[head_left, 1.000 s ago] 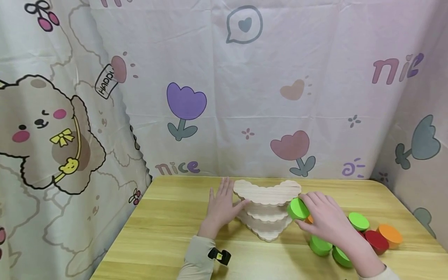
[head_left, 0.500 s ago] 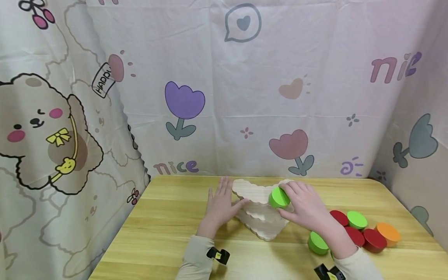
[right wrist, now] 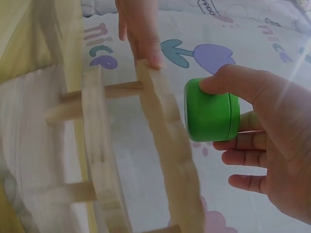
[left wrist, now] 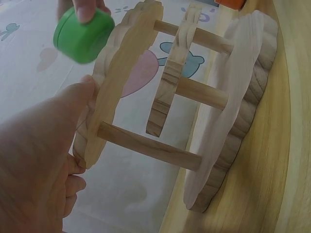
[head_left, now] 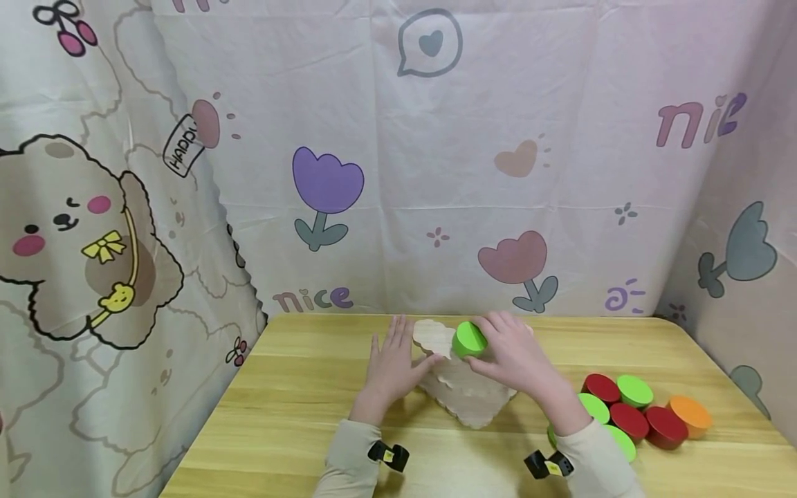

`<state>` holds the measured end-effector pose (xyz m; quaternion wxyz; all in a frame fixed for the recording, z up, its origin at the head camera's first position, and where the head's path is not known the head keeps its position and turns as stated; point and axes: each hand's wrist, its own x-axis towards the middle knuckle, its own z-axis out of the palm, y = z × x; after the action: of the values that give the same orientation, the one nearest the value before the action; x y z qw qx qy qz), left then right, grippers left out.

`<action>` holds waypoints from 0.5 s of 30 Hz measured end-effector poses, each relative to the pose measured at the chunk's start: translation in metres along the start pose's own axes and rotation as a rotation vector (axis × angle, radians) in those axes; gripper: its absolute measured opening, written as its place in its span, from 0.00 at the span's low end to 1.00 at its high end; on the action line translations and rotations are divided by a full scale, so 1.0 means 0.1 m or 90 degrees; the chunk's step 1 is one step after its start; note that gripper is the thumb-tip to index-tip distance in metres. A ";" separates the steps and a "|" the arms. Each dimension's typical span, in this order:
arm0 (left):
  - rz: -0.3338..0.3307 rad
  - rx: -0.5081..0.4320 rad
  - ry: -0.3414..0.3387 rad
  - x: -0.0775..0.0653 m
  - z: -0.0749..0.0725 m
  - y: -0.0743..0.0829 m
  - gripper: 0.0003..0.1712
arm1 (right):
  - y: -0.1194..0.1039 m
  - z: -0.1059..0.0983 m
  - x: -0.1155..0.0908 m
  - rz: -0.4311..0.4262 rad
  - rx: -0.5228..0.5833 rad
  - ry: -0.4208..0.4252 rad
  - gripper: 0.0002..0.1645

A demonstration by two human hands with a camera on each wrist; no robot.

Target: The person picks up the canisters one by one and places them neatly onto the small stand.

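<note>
Currently, your right hand [head_left: 513, 353] pinching a green container [head_left: 468, 341] just above the wooden stand [head_left: 472, 393], your left hand [head_left: 392, 370] spread against the stand, red containers [head_left: 629, 422] rightward on the desk [head_left: 280, 422].

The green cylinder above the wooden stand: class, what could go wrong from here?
The green cylinder could slip, since the right hand holds it just by thumb and fingers. The wooden stand might tip if bumped, as the left hand touches only one end. The cylinder might overhang the scalloped top board and fall.
</note>
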<state>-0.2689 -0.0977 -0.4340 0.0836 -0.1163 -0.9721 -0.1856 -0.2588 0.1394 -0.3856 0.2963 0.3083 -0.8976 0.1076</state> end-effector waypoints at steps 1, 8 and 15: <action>0.001 -0.002 0.002 0.00 0.01 0.00 0.58 | -0.01 0.02 0.02 0.002 0.005 -0.003 0.37; 0.000 0.000 -0.005 0.00 0.00 0.00 0.57 | -0.04 0.14 0.12 0.031 0.031 -0.029 0.37; 0.001 0.011 -0.006 0.01 -0.01 0.00 0.58 | -0.06 0.21 0.21 0.050 0.048 -0.036 0.35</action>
<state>-0.2697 -0.0974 -0.4330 0.0802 -0.1175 -0.9739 -0.1766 -0.2778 0.1164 -0.3895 0.2545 0.2868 -0.9122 0.1443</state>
